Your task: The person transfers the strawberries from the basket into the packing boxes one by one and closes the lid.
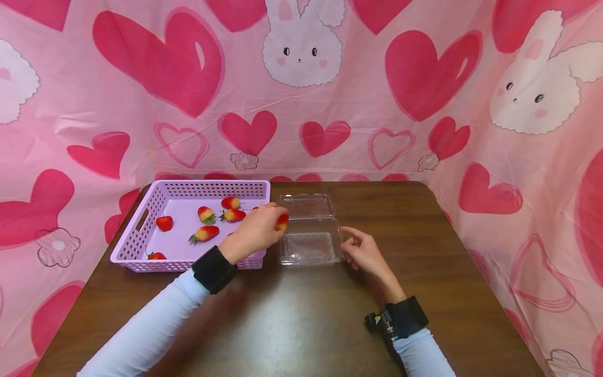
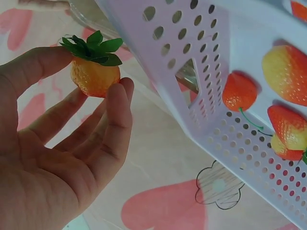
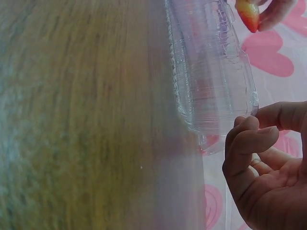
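My left hand (image 1: 256, 230) pinches a red and yellow strawberry (image 2: 96, 77) by its fingertips, near the green leaves. It holds the fruit in the air between the lilac basket (image 1: 212, 183) and an open clear plastic container (image 1: 311, 243). The same strawberry (image 3: 248, 17) shows at the top of the right wrist view. With thumb and finger at its rim, my right hand (image 1: 367, 254) grips the container's right side. The container's lid (image 1: 308, 205) lies folded back, away from me. Several strawberries (image 1: 205, 233) and a round red fruit (image 1: 164, 223) lie in the basket.
The basket has perforated walls and stands at the left of the brown wooden table (image 1: 301, 324). A pink curtain (image 1: 292, 104) with hearts and rabbits hangs behind the table and along its sides. Black wrist straps (image 1: 214, 269) are on both arms.
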The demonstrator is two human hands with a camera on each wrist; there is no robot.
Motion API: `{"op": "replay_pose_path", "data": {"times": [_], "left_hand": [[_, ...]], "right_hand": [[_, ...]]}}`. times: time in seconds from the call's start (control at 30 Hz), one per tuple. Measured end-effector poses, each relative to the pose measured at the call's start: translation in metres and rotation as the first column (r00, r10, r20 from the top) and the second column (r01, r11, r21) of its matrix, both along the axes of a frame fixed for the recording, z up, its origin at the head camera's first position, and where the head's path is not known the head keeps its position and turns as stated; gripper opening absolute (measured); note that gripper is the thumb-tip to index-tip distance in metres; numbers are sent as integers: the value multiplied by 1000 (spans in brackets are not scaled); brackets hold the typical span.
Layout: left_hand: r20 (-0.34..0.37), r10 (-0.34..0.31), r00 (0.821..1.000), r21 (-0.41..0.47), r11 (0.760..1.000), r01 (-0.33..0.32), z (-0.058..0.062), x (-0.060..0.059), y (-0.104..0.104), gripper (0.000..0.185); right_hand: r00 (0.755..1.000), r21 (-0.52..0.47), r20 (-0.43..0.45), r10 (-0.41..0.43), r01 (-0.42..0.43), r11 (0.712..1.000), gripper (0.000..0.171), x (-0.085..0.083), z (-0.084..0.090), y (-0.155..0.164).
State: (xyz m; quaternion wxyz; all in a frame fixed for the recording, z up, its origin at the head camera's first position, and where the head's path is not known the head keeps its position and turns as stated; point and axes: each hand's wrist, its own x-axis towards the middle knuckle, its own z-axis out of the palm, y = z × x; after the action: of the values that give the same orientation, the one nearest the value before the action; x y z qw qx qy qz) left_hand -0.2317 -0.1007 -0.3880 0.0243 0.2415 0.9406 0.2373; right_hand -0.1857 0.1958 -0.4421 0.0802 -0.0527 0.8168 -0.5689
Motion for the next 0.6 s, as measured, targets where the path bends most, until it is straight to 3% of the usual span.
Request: {"op": "replay_pose_path", "data": {"times": [0.37,0.6], "left_hand": [[56,-55,997,-1,998,55,-7,1,10,51],[41,-74,996,-9,997,74,-11,3,21,48]], "right_hand": [[1000,0,13,11,-11,1000,45,3,2,2],[1000,-1,18,13,-13,1000,46,4,3,2]]}}
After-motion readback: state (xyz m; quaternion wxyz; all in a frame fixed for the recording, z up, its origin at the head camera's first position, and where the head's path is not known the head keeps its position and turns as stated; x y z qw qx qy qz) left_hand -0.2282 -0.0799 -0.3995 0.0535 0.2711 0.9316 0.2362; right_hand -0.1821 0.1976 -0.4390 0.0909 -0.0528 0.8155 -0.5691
